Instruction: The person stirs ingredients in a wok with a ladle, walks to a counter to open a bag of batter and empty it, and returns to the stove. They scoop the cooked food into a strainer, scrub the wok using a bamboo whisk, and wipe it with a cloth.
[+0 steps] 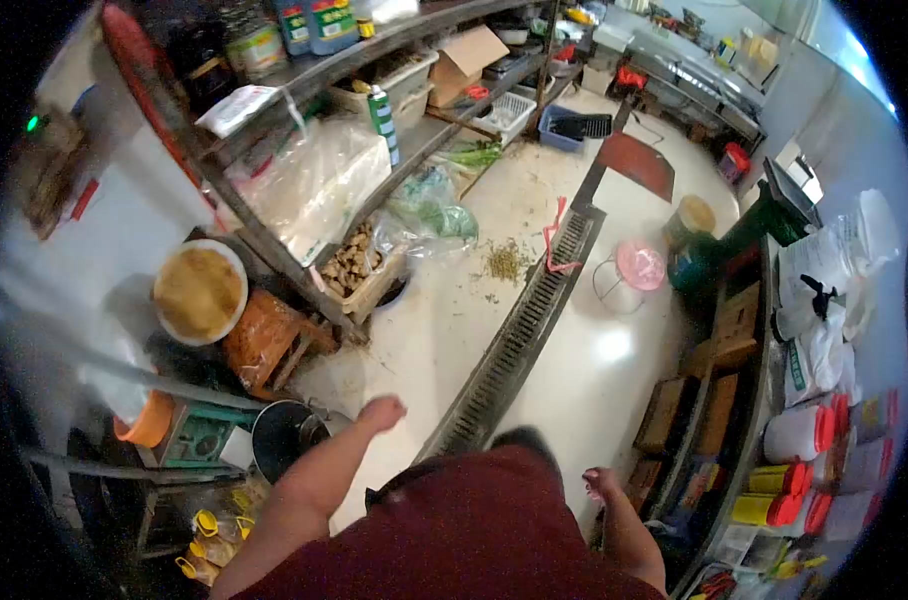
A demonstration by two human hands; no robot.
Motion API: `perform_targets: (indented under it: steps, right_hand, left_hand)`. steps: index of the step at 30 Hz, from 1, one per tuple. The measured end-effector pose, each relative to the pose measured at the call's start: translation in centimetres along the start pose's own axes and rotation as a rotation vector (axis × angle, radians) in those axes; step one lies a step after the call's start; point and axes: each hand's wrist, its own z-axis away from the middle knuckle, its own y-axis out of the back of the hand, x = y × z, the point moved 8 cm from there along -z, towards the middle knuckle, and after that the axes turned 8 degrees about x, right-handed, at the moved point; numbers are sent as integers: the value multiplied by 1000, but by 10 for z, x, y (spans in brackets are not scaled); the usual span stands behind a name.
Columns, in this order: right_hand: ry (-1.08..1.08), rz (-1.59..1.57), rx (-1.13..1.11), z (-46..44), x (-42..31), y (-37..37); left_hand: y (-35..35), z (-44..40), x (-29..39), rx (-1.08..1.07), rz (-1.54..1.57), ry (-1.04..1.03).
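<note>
The fingers [391,403] of the left hand [380,413] are held curled; whether they are pressed together cannot be told. To their left, a dark pot [275,440] is set near them, apart. The right hand [600,485] is lowered with its fingers bent, their closure likewise unclear; brown boxes [666,414] are stacked to their right. Ahead of both sets of fingers, the floor is crossed by a drain grate [504,357]. Farther ahead, a pink-topped stool [641,264] is seen.

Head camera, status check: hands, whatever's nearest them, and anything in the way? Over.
Left hand: nothing visible held, near the dark pot. Right hand: likewise, near shelved boxes. Possible trip points ahead: red strip at drain grate, pink stool.
</note>
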Motion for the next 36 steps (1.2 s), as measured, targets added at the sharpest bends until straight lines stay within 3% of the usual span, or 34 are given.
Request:
perform_targets:
  steps: [1,3,5,7,9,11,13,15,17,21,23,27,28,30,31,32,33,34,36]
  right_hand:
    - [-106,-113,32,-19,-1,12]
    - [-304,-334,104,-66,-1,39]
    - [-429,-474,1,-128,5,54]
    - [-528,-613,-158,-189,-8,73]
    - [-420,-525,-156,-253,-46,114]
    - [-184,-251,23,-289,-179,186]
    - [-136,-322,66,-358,-278,230]
    - [-9,-430,-38,-408,-400,265]
    - [356,-486,-43,-435,-554,294]
    - [861,-336,76,-417,-817,323]
    - [884,-461,-73,-363,-917,321]
    - [1137,-368,-199,-305,-1054,313]
    - [1209,-287,-160,-285,-1084,316]
    - [1292,-203,-135,-261,-1140,321]
    - [1356,-324,-250,-255,-1165,320]
    - [1411,-452,-368,-245,-1190,321]
    - [1518,-328,-265,-228,-1215,324]
    - [1625,-199,-164,-210,-1243,326]
    - [1653,-238,-316,-195,-1295,313]
  left_hand:
    - [46,-23,46,3,131,66]
    - [84,-91,82,65,128,9]
    - [116,-145,102,182,239,26]
    - [122,-200,103,157,294,101]
    - [137,-228,115,228,321,150]
    - [155,-246,132,234,327,215]
    - [198,-273,156,290,364,296]
    - [247,-294,186,367,334,284]
    - [296,-330,200,476,354,227]
    - [415,-383,268,610,399,127]
    - [488,-405,316,766,411,-186]
    - [621,-425,388,1179,182,-393]
    - [647,-439,396,1191,184,-381]
    - [703,-444,410,1496,-82,-298]
    - [723,-454,408,1500,-90,-279]
    - [742,-463,400,1509,-199,-86]
    - [758,-471,390,1511,-305,106]
    - [771,-477,388,1520,-316,128]
    - [783,-484,377,1493,-338,267]
